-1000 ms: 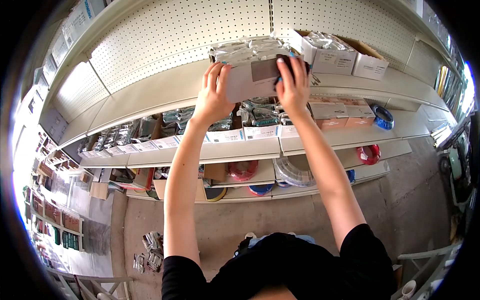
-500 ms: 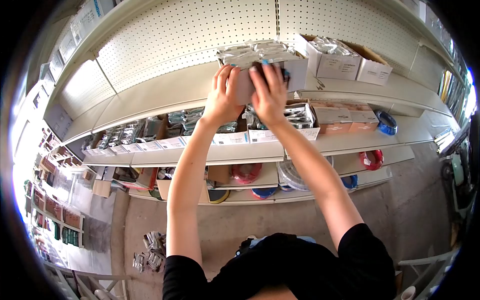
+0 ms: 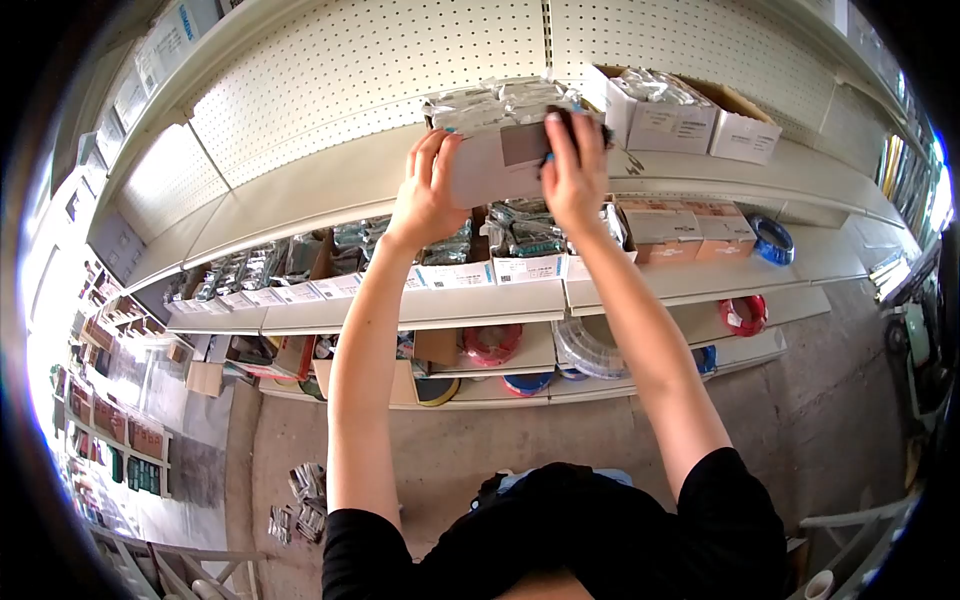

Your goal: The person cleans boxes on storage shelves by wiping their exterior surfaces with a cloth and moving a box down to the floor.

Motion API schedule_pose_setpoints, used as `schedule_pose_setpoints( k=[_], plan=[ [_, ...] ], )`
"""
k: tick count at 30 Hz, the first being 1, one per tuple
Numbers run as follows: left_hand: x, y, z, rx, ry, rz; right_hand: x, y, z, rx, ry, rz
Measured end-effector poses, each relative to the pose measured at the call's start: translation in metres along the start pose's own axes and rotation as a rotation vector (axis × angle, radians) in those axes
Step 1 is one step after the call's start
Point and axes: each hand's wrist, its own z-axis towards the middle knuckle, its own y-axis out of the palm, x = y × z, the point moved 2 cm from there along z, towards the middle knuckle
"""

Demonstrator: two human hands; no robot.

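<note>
On the upper shelf's front edge stands a white cardboard box (image 3: 480, 178) filled with clear plastic packets (image 3: 495, 103). My left hand (image 3: 430, 195) is closed on the box's left front corner, fingers over the rim. My right hand (image 3: 575, 180) is at the box's right side, its fingers curled round a small dark object (image 3: 598, 132) whose kind I cannot make out. Beside that object, a grey-brown rectangular patch (image 3: 522, 145) shows on the box's front face.
Further right stand two white boxes (image 3: 670, 130), one holding packets. The shelf below has a row of packet-filled boxes (image 3: 455, 275), brown cartons (image 3: 665, 235) and a blue coil (image 3: 772, 240). Loose packets (image 3: 308, 500) lie on the floor. A perforated back panel (image 3: 400, 70) rises behind.
My right hand has moved right along the box front with the dark object, uncovering the grey-brown patch. My left hand has shifted slightly left, and the box appears a little further left.
</note>
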Motion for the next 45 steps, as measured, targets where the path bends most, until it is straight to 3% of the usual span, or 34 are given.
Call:
schedule_pose_setpoints(
  k=[5, 10, 18, 21, 27, 33, 38, 41, 45],
  plan=[
    [-0.011, 0.009, -0.006, 0.027, 0.058, 0.000, 0.040, -0.012, -0.004, 0.066, 0.196, 0.070],
    [-0.017, 0.008, -0.008, 0.069, 0.185, -0.093, 0.016, -0.010, 0.000, 0.102, 0.158, -0.008],
    [-0.016, -0.003, -0.006, -0.027, 0.195, -0.168, -0.070, 0.024, 0.006, -0.022, -0.200, 0.141],
    [-0.016, -0.005, -0.008, -0.058, 0.215, -0.167, -0.075, 0.026, -0.005, 0.014, -0.275, 0.158],
    [-0.015, -0.016, -0.010, -0.187, 0.220, -0.090, -0.064, 0.020, -0.064, -0.206, -0.484, 0.077],
    [-0.014, -0.019, -0.003, -0.166, 0.176, -0.076, -0.068, 0.022, -0.026, -0.121, -0.326, 0.107],
    [-0.013, -0.005, -0.006, -0.015, 0.150, -0.064, -0.077, 0.030, 0.020, 0.021, -0.024, 0.162],
    [-0.008, 0.005, -0.005, 0.079, 0.140, -0.028, -0.085, 0.038, 0.013, 0.074, -0.019, 0.185],
    [-0.011, 0.015, -0.011, 0.091, 0.138, 0.062, -0.085, 0.032, -0.021, -0.016, -0.093, 0.186]
  ],
)
